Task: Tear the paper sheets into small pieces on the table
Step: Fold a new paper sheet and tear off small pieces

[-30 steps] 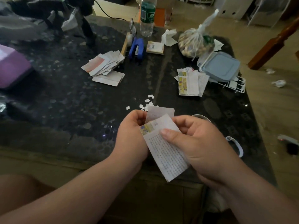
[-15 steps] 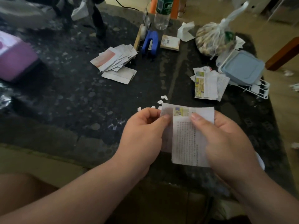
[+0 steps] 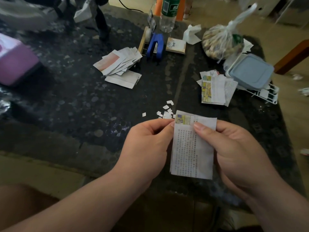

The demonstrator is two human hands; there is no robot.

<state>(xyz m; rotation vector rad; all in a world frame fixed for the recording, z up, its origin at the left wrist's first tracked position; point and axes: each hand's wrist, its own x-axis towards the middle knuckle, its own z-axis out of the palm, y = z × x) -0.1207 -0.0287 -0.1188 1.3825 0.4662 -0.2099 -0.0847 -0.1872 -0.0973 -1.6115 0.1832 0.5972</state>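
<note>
Both hands, L & R, pinch rectangular printed paper sheet at top edge; tiny white ragged scraps just beyond it on dark speckled table.

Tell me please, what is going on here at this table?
A person is tearing paper. The left hand and the right hand both pinch the top edge of a printed paper sheet, held above the dark table; no tear shows in it yet. A few small torn pieces lie on the table just beyond it. More sheets wait farther away: a left stack by a blue stapler and a right stack beside a blue-lidded container.
</note>
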